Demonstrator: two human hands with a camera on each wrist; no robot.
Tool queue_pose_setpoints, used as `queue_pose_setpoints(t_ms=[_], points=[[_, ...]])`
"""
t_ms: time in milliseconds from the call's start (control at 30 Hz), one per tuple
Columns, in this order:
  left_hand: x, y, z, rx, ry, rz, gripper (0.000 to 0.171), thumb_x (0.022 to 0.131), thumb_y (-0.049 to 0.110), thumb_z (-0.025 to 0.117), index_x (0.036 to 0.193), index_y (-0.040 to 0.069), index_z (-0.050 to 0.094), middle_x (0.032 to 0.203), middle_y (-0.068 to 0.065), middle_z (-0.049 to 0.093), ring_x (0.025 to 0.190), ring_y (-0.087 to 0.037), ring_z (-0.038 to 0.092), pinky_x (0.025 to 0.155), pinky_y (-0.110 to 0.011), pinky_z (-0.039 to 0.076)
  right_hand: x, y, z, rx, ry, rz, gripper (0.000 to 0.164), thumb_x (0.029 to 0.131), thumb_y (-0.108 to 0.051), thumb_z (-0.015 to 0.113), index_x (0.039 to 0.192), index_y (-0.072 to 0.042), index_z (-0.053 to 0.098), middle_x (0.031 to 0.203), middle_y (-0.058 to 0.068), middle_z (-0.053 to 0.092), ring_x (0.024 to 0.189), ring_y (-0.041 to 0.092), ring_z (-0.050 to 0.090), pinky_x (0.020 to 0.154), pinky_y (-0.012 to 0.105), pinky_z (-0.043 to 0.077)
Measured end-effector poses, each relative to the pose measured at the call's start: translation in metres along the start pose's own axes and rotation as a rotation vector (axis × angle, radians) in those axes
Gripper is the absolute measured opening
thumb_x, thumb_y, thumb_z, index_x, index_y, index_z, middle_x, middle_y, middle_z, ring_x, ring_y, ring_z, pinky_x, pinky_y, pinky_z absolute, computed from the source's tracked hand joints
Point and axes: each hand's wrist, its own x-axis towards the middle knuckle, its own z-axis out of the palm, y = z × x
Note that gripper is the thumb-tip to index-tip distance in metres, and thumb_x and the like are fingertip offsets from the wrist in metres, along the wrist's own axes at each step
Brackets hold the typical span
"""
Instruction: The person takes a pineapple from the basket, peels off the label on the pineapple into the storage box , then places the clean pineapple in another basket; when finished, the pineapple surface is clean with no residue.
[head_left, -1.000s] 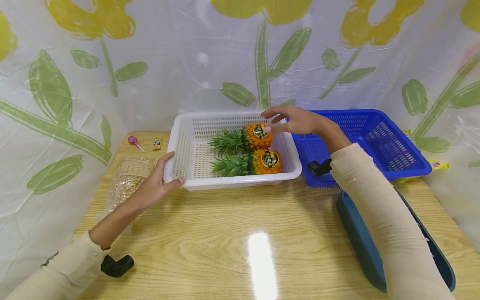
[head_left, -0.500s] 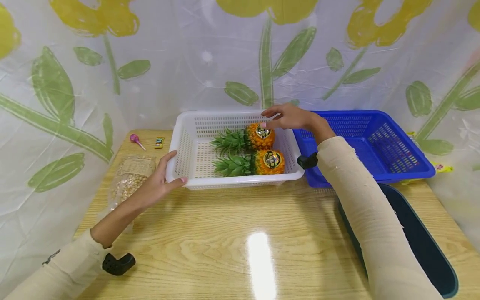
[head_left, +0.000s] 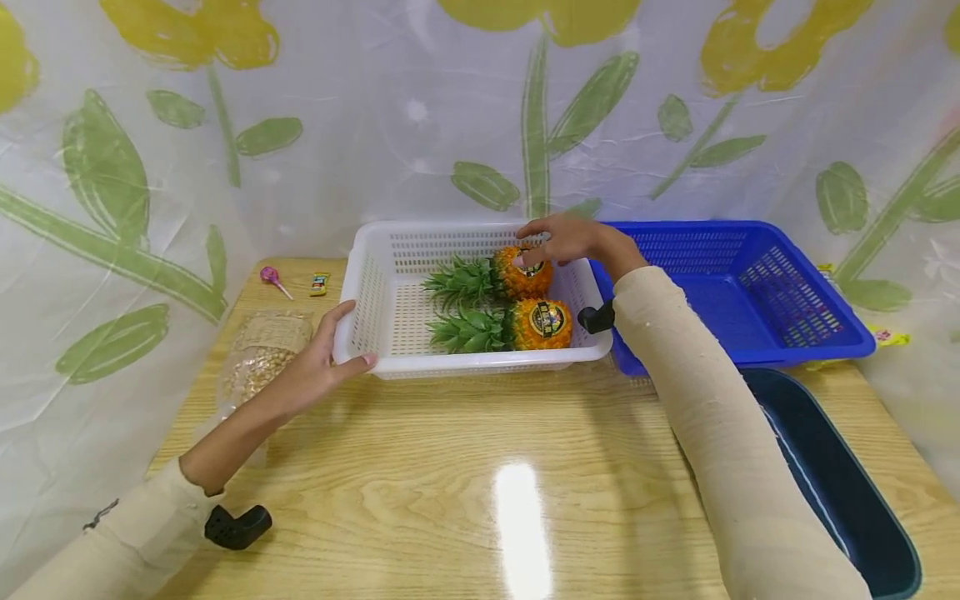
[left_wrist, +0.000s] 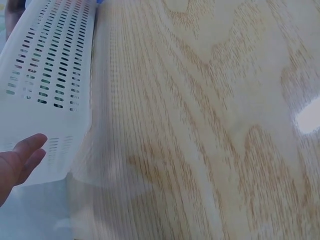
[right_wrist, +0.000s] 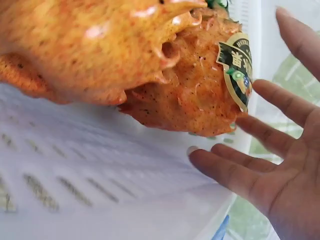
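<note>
Two toy-like pineapples lie side by side in a white slotted basket (head_left: 480, 362), their green leaves pointing left. The rear pineapple (head_left: 525, 285) and front pineapple (head_left: 542, 323) both carry dark round labels. My left hand (head_left: 318, 362) holds the basket's front-left corner, thumb at the front rim. Over the basket's right end reaches my right hand (head_left: 564, 239), beside the rear pineapple. In the right wrist view, this hand (right_wrist: 270, 150) has its fingers spread around the labelled end of the pineapple (right_wrist: 195, 85); whether the fingertips touch it I cannot tell.
A blue basket (head_left: 720, 292) adjoins the white one on the right. In front of it sits a dark teal tub (head_left: 832, 475), partly behind the right sleeve. At left lie a clear bag of kernels (head_left: 258, 367), a lollipop (head_left: 272, 277) and a small wrapped candy (head_left: 319, 284).
My right hand has moved slightly left and down toward the rear pineapple, the forearm swinging left and uncovering more of the teal tub. The left hand keeps its place at the basket corner.
</note>
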Motion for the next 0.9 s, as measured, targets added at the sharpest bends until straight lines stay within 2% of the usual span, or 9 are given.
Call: queue_pose_setpoints(t_ms=[167,400,633,700,767,833,900], points=[[0.000,0.002,0.001,-0.002,-0.006,0.002,0.093,0.101,0.024,0.060,0.160,0.013,-0.011,0.157,-0.031,0.022,0.143,-0.051,0.031,0.113,-0.066,0.029,0.004,-0.001,0.001,-0.011,-0.059,0.025,0.080,0.092,-0.044,0.071,0.159,-0.022,0.031,0.165,0.006,0.025,0.140,0.034,0.042,0.106,0.055,0.045],[0.001,0.001,0.003,-0.003,-0.007,-0.002,0.092,0.102,0.024,0.060,0.160,0.013,-0.011,0.157,-0.032,0.023,0.142,-0.050,0.033,0.113,-0.065,0.030,0.006,0.000,0.005,0.001,-0.125,0.016,0.084,0.092,-0.037,0.073,0.161,-0.024,0.026,0.168,0.009,0.017,0.150,0.037,0.025,0.106,0.060,0.042],[0.001,0.002,0.003,0.008,-0.015,-0.003,0.092,0.102,0.024,0.059,0.161,0.015,-0.011,0.156,-0.033,0.024,0.141,-0.051,0.034,0.111,-0.066,0.032,0.010,0.000,0.010,-0.011,-0.155,0.023,0.091,0.090,-0.032,0.076,0.162,-0.027,0.021,0.169,0.008,0.007,0.146,0.035,0.033,0.104,0.058,0.045],[0.001,0.001,0.002,0.015,-0.015,-0.006,0.092,0.102,0.025,0.059,0.161,0.016,-0.011,0.157,-0.033,0.024,0.141,-0.052,0.034,0.111,-0.066,0.032,0.012,0.000,0.011,-0.036,-0.156,0.023,0.092,0.090,-0.030,0.076,0.162,-0.027,0.018,0.169,0.008,0.007,0.137,0.032,0.042,0.100,0.055,0.047],[0.001,0.001,0.002,0.020,-0.015,-0.007,0.093,0.102,0.026,0.059,0.160,0.015,-0.011,0.157,-0.033,0.023,0.142,-0.052,0.033,0.111,-0.066,0.031,0.014,0.000,0.013,-0.082,-0.150,0.019,0.094,0.091,-0.029,0.075,0.163,-0.026,0.016,0.169,0.010,0.009,0.117,0.029,0.053,0.092,0.052,0.049],[0.001,0.001,0.002,0.022,-0.015,-0.010,0.093,0.102,0.027,0.059,0.160,0.015,-0.011,0.157,-0.033,0.023,0.142,-0.052,0.033,0.112,-0.066,0.031,0.016,-0.001,0.014,-0.137,-0.140,0.011,0.094,0.091,-0.029,0.075,0.163,-0.024,0.014,0.168,0.011,0.011,0.101,0.025,0.052,0.084,0.048,0.048],[0.001,0.000,0.002,0.025,-0.015,-0.011,0.093,0.102,0.028,0.059,0.160,0.015,-0.011,0.158,-0.033,0.022,0.142,-0.052,0.032,0.112,-0.066,0.030,0.016,-0.002,0.015,-0.178,-0.131,0.008,0.095,0.091,-0.028,0.074,0.163,-0.023,0.012,0.168,0.012,0.013,0.093,0.025,0.050,0.080,0.045,0.044]])
